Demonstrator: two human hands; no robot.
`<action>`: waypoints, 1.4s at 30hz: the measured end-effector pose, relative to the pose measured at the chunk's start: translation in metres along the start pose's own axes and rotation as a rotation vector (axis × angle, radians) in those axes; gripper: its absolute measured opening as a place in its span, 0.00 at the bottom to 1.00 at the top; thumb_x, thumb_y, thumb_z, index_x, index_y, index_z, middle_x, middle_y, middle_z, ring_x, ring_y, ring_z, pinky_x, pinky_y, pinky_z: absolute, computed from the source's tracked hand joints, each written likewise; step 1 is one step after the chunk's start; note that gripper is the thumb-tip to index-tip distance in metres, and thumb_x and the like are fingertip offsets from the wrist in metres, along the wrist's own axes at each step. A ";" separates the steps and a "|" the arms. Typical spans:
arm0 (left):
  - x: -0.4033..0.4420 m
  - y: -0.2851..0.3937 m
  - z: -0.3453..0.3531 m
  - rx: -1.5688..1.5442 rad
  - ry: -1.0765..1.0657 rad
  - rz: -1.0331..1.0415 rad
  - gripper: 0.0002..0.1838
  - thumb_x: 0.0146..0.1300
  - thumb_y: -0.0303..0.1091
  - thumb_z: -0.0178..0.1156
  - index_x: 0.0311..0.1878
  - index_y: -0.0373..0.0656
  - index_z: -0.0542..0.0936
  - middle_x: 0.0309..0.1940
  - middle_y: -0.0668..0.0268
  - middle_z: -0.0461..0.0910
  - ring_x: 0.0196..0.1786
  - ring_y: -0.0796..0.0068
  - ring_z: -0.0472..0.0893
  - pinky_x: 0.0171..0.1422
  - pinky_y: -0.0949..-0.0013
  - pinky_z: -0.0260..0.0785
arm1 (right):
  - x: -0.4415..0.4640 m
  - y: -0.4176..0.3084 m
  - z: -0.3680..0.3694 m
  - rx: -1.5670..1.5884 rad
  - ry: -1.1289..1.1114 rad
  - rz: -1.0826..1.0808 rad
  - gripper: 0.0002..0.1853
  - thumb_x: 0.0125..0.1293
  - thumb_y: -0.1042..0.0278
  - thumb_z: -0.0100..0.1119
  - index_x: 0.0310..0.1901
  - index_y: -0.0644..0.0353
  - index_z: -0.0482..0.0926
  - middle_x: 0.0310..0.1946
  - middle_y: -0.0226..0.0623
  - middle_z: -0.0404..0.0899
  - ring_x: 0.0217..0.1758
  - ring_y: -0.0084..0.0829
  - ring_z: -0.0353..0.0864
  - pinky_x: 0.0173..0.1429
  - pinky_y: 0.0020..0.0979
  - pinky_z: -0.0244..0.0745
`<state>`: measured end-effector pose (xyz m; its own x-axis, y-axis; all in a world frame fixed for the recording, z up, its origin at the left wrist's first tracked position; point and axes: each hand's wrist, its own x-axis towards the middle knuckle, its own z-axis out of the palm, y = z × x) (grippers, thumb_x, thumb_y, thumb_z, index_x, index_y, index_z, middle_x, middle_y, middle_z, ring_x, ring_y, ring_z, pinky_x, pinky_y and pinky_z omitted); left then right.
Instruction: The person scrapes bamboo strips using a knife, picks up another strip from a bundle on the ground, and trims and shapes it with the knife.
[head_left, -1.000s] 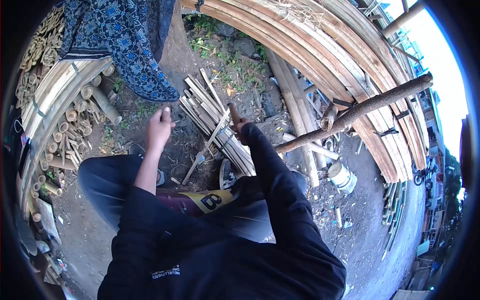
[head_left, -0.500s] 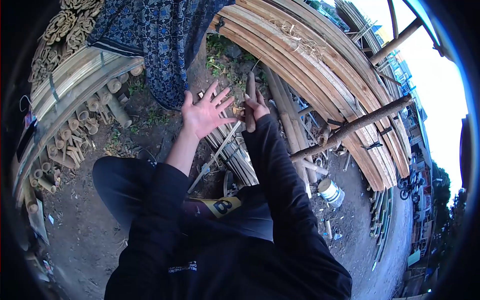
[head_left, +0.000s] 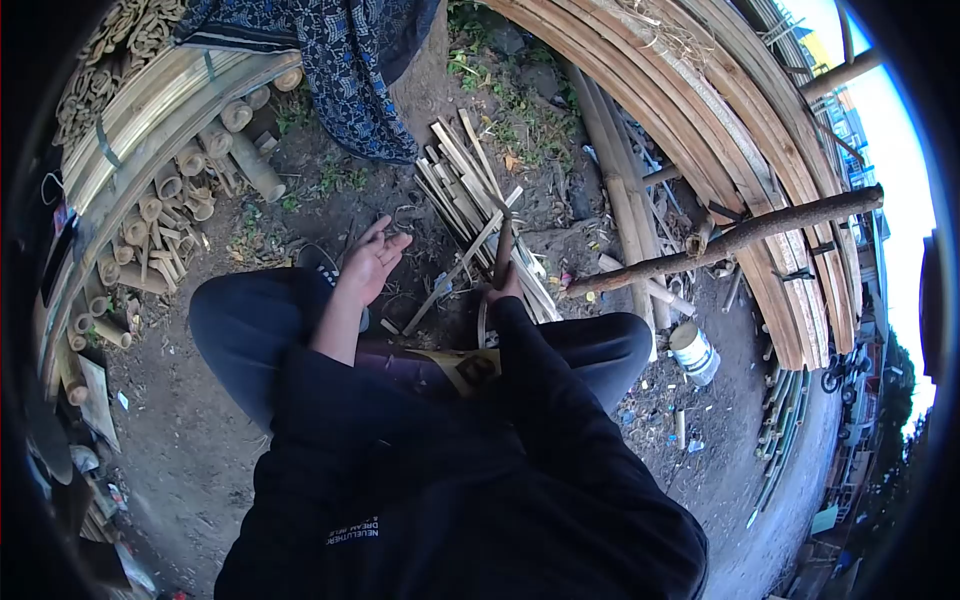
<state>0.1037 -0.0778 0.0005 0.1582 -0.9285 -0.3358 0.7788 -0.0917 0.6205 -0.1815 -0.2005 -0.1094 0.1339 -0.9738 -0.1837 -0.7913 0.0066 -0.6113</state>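
In right hand (head_left: 505, 286), brown tool (head_left: 503, 250)

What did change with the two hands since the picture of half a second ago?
The left hand has drawn back toward the body, away from the right hand, its fingers less spread. The right hand has also come nearer the lap, keeping its grip on the wooden-handled tool. The strip bundle and bucket stayed in place.

Strips (head_left: 458, 205) ahead, between bamboo poles (head_left: 255, 166) at left, planks (head_left: 690, 115) and bucket (head_left: 694, 354) at right.
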 end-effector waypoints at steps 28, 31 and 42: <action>0.033 -0.090 0.145 0.561 -0.209 -0.092 0.35 0.73 0.57 0.37 0.70 0.38 0.59 0.63 0.50 0.70 0.65 0.64 0.71 0.70 0.65 0.58 | 0.074 -0.038 -0.005 0.835 0.081 0.568 0.28 0.63 0.44 0.56 0.44 0.68 0.79 0.39 0.51 0.81 0.43 0.39 0.82 0.52 0.36 0.74; -0.008 -0.089 0.214 1.213 -0.146 0.270 0.15 0.68 0.35 0.53 0.26 0.37 0.75 0.26 0.59 0.81 0.36 0.63 0.81 0.39 0.65 0.71 | 0.113 0.054 0.010 0.300 0.149 0.698 0.32 0.57 0.42 0.57 0.48 0.69 0.78 0.44 0.57 0.80 0.51 0.46 0.81 0.58 0.40 0.72; -0.099 -0.026 0.346 0.924 -0.983 0.336 0.11 0.61 0.38 0.60 0.27 0.43 0.75 0.21 0.61 0.76 0.29 0.63 0.79 0.31 0.59 0.68 | 0.288 0.105 -0.097 0.262 0.134 0.558 0.32 0.58 0.39 0.55 0.46 0.66 0.80 0.44 0.52 0.80 0.48 0.40 0.79 0.52 0.38 0.71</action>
<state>-0.1423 -0.1085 0.2630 -0.5315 -0.7872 0.3127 0.0490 0.3399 0.9392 -0.2844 -0.5025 -0.1518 -0.3464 -0.8278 -0.4414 -0.5455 0.5605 -0.6231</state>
